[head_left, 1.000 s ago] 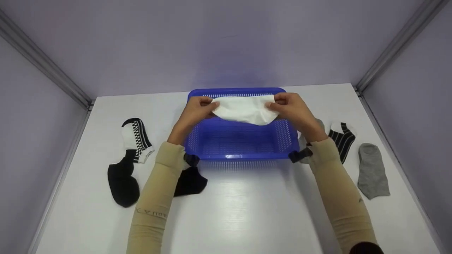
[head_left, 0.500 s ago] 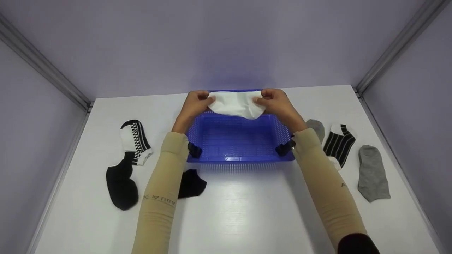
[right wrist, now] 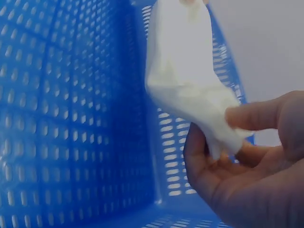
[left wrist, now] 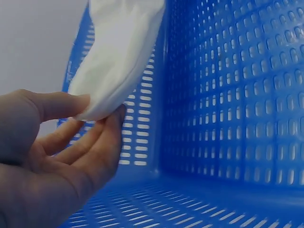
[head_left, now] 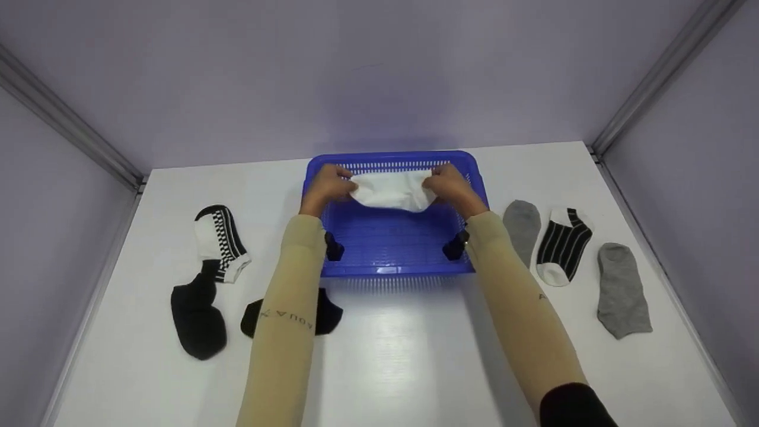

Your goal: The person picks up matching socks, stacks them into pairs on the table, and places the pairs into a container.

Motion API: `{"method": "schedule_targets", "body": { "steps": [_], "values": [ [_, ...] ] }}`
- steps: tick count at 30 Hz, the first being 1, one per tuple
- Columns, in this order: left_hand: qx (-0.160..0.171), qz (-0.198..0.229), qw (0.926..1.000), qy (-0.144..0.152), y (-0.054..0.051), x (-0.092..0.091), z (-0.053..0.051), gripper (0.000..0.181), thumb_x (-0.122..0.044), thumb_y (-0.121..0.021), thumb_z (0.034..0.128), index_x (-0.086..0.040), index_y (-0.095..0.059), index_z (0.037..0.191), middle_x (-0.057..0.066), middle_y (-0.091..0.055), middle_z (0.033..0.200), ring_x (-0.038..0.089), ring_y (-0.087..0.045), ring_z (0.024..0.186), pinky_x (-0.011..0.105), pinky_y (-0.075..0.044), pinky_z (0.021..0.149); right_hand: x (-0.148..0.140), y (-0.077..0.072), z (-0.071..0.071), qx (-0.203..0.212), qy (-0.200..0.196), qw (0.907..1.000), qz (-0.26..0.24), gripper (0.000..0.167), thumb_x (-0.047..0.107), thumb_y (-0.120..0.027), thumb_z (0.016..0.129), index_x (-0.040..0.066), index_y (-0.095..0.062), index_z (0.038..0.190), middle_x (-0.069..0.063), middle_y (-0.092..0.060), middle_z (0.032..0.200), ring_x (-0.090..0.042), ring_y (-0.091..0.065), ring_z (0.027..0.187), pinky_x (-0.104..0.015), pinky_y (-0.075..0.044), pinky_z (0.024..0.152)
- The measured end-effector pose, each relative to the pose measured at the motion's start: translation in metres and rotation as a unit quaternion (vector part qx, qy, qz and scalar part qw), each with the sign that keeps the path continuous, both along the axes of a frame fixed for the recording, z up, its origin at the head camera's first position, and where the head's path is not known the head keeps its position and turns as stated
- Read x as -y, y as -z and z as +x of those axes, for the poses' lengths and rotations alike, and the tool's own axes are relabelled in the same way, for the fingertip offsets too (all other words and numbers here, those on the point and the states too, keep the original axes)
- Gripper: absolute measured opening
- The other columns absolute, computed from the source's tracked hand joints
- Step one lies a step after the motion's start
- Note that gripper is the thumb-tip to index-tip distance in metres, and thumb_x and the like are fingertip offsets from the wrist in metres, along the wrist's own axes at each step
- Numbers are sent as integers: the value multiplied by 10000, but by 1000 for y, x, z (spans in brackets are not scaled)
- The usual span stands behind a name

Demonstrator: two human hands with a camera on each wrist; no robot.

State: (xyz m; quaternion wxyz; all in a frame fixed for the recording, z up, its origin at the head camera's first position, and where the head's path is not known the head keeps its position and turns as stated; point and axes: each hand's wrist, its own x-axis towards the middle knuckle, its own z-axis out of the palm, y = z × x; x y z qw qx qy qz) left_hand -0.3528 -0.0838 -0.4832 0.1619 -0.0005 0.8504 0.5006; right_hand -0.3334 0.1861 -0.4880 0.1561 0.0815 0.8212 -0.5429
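A white sock [head_left: 391,191] is stretched level between both hands, inside the upper part of the blue plastic basket [head_left: 397,270]. My left hand [head_left: 329,187] pinches one end; in the left wrist view its thumb lies on top of the sock [left wrist: 118,57] and the fingers are beneath. At the other end my right hand [head_left: 452,187] pinches the opening side between thumb and fingers, as the right wrist view shows on the sock [right wrist: 185,71]. The slotted basket walls [right wrist: 61,118] surround the hands.
Left of the basket lie a checkered black-and-white sock [head_left: 222,243] and a black sock [head_left: 198,320]. Another black item [head_left: 328,314] is partly under the left forearm. On the right are a grey sock [head_left: 522,228], a striped sock [head_left: 563,246] and another grey sock [head_left: 622,290].
Both hands, still holding the white sock, have shifted left, then lowered toward the basket's inside. The right forearm has moved inward, uncovering the grey and striped socks.
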Motion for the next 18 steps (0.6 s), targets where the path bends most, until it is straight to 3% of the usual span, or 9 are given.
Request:
{"method": "schedule_targets", "body": {
  "steps": [3, 5, 7, 9, 13, 18],
  "values": [
    [320, -339, 9989, 23, 7, -3, -1, 126, 26, -639, 905, 79, -686, 1009, 139, -671, 982, 164, -622, 741, 270, -570, 701, -1, 4, 1, 223, -28, 9987, 451, 25, 15, -540, 877, 29, -560, 885, -64, -528, 902, -163, -566, 714, -341, -579, 699],
    [536, -508, 9973, -46, 11, -4, 0, 17, 32, -646, 894, 21, -637, 885, 65, -586, 849, 129, -595, 658, 282, -585, 699, 1, 7, 1, 343, -80, 9965, 752, 111, -12, -535, 846, -7, -568, 952, -84, -525, 915, -187, -571, 713, -363, -587, 688],
    [723, -746, 9945, -123, 13, -7, 2, 76, 31, -651, 893, 42, -653, 968, 77, -597, 873, 140, -619, 678, 298, -608, 745, 5, 9, 3, 414, -160, 9919, 1189, 172, -30, -543, 830, -38, -572, 1000, -101, -514, 919, -209, -558, 710, -373, -574, 669],
    [833, -1011, 9913, -150, 15, -9, 3, 61, 35, -647, 890, 26, -648, 950, 65, -579, 816, 133, -598, 638, 320, -612, 754, 7, 11, 4, 438, -233, 9867, 1551, 229, -40, -558, 829, -66, -588, 1054, -112, -517, 929, -223, -549, 721, -381, -556, 673],
    [994, -1385, 9853, -109, 16, -15, 4, 229, 34, -630, 912, 77, -675, 1133, 102, -614, 897, 168, -615, 707, 356, -628, 841, 10, 12, 7, 405, -325, 9771, 2063, 305, -29, -599, 846, -84, -597, 1146, -109, -528, 946, -242, -542, 775, -375, -542, 713],
    [858, -1749, 9808, 80, 14, -20, 8, 356, 19, -597, 927, 92, -639, 1273, 142, -614, 1074, 229, -592, 867, 375, -598, 894, 9, 15, 7, 166, -530, 9665, 2504, 85, -13, -628, 838, 2, -590, 912, -62, -499, 852, -216, -503, 743, -297, -460, 630]
  ]
}}
